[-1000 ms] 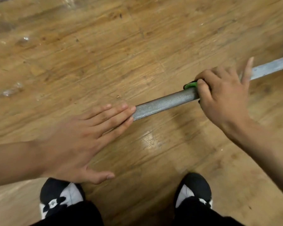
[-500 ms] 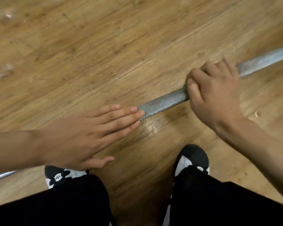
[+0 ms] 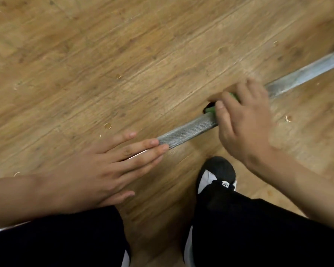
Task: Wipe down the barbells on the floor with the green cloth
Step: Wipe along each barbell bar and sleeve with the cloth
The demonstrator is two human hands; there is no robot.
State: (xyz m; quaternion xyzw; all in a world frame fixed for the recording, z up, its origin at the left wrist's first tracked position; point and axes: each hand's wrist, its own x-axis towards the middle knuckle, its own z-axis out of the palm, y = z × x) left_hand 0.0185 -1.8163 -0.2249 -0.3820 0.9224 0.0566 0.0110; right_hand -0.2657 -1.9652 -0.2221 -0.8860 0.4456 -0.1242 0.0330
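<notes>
On floor (image 3: 123, 54): right fingers (image 3: 255, 89) curl round cloth (image 3: 210, 109) on bar (image 3: 187, 134); left fingers (image 3: 143, 144) flat, pressing bar. Weak press, bar may roll.

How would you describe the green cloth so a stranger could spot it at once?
Start with the wooden floor, where a grey metal barbell runs diagonally. Follow it up to the right hand wrapped around it. The green cloth peeks out from under that hand, the only bright green thing in view.
</notes>
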